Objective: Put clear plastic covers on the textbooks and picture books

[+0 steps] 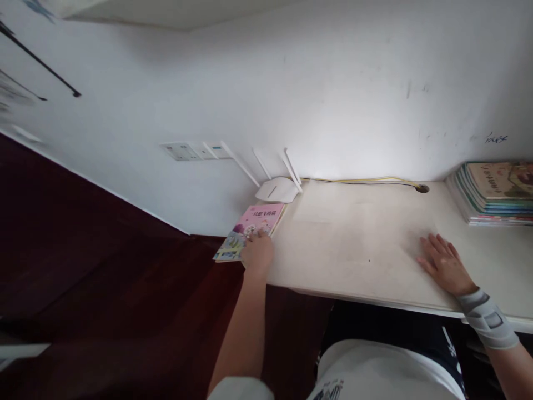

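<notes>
At the left end of the white desk [345, 244], a pink picture book [260, 214] with an illustrated cover lies partly past the edge, seemingly with another sheet or book beneath it. My left hand [257, 253] is on the book's near right part, fingers curled on the cover; the thumb cannot be made out. My right hand [445, 264] lies palm down on the desktop, fingers spread and nothing in them. A grey wrist brace [489, 319] wraps my right wrist.
Behind the book stands a white router [277, 190] with several antennas. A yellow cable [366, 179] runs along the wall to a cable hole [422, 189]. A stack of books [499, 194] sits at the back right. Wall sockets [181, 151] are left of the router; dark red floor [125, 311] lies below.
</notes>
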The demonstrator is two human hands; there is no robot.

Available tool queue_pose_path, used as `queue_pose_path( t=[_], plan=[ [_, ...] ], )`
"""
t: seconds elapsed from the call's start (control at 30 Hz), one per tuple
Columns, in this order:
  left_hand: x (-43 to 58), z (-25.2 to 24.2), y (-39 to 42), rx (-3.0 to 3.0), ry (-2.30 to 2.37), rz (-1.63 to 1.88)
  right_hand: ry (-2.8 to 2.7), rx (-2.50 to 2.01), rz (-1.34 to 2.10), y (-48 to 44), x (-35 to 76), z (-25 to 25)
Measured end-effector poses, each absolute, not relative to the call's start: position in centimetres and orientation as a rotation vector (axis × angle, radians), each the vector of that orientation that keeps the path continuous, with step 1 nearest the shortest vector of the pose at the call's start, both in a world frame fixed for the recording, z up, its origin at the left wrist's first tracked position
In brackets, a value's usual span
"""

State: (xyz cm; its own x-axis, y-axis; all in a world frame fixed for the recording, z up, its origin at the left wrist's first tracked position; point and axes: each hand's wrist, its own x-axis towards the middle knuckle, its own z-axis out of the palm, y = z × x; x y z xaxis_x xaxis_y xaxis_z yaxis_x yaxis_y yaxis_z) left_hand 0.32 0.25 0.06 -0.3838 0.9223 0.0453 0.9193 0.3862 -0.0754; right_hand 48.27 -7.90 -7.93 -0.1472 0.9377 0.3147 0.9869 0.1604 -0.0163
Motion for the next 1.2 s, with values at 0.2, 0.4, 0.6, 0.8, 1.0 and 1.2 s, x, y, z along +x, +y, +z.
queue_pose_path(
  t=[0.2,0.4,0.6,0.8,1.0,1.2],
  plan=[
    [0.2,5.8,-0.8,-1.602,-2.565,-0.177,-2.271,-1.782,-0.27,-8.1,48.2,-7.8],
    [5.2,7.6,-1.7,-1.833,-2.147,-1.318,-2.355,-1.793,-0.172,-8.2,47.8,-6.7],
    [13.8,1.8,-0.5,-2.428,-2.117,-2.41,-2.367,-1.825,-0.105,-8.1,47.5,-5.8],
    [15.5,-3.1,0.2,-2.339,-2.427,-2.282,-2.351,-1.836,-0.106,-8.1,47.4,-5.9],
    [14.5,-3.8,0.3,-2.477,-2.436,-1.554,-2.343,-1.843,-0.099,-8.1,47.3,-5.9],
    [15.1,-4.3,-1.0,-2.308,-2.059,-0.964,-2.343,-1.831,-0.09,-8.1,47.4,-5.9]
  ],
)
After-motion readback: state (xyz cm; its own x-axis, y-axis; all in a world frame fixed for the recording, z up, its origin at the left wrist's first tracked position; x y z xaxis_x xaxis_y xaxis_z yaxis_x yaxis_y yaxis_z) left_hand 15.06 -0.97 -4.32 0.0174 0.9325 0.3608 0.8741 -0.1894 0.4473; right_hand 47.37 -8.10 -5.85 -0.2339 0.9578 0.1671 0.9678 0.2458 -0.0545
